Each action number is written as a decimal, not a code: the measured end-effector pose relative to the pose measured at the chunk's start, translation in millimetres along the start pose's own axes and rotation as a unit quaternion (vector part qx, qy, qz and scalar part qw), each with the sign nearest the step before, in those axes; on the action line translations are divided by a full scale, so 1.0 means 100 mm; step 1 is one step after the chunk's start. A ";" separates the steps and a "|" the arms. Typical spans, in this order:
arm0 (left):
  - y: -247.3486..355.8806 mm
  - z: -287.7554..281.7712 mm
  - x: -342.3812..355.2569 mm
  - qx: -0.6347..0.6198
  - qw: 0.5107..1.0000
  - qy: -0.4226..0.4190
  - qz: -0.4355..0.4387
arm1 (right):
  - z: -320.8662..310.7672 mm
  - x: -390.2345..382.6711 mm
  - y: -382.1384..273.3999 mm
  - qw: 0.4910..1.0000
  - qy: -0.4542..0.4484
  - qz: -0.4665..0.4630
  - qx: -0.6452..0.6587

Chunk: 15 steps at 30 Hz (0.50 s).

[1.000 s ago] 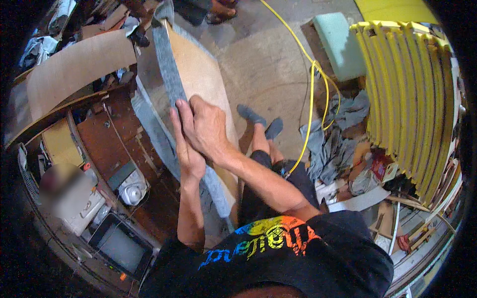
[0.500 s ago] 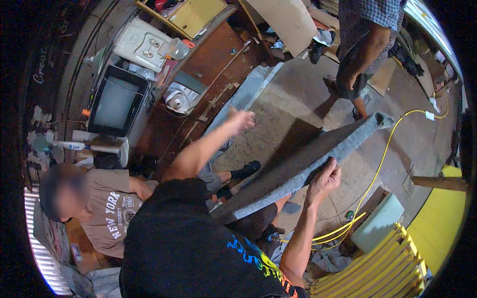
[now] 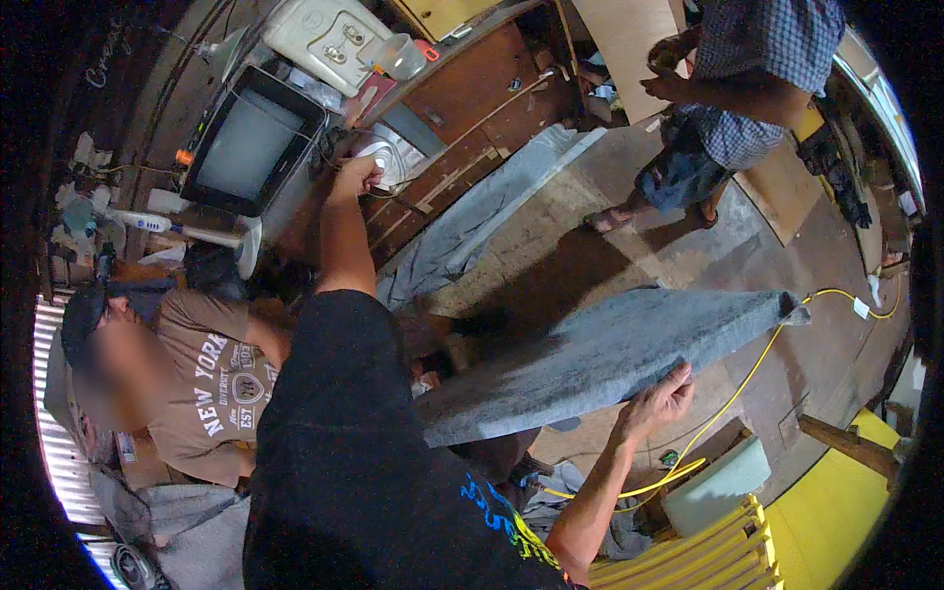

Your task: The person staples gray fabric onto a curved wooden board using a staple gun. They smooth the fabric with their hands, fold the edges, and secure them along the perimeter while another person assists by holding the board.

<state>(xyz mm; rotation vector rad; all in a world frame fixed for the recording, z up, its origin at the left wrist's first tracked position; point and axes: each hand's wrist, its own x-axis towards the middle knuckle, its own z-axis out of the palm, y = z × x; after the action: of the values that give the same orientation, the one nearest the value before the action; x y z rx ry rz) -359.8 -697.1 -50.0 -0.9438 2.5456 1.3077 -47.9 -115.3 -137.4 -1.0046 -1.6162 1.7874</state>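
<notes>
A long, flat panel covered in grey fuzzy cloth (image 3: 590, 364) slants across the middle, its far end reaching out to the right. My right hand (image 3: 657, 401) grips its near edge, fingers closed. Away to the left, my left hand (image 3: 359, 175) is at the near side of a white rounded object (image 3: 391, 162) on the wooden bench. Its fingers are curled there; what they hold, if anything, is too small to make out. The panel's near left end passes behind my black sleeve.
At left sits a person in a brown shirt (image 3: 221, 374); another in a checked shirt (image 3: 752, 118) stands at far right. A dark-framed screen (image 3: 256, 143) and a white lidded box (image 3: 329, 39) stand far left. A yellow hose (image 3: 752, 359) crosses the floor, near yellow slats (image 3: 688, 551).
My left hand has moved left and farther away, to the white object. The panel has turned, showing more of its grey face, still in my right hand. The standing person has raised their hands.
</notes>
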 end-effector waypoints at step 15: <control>-1.64 2.01 -1.48 0.137 0.920 -0.366 -0.016 | 0.04 -0.02 0.01 1.000 -0.001 -0.004 0.006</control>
<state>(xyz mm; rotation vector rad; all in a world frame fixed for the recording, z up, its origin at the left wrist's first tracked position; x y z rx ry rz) -178.9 -542.4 -231.3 -0.3357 2.0244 0.9961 -50.1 -119.9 -137.6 -0.9886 -1.6065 1.7923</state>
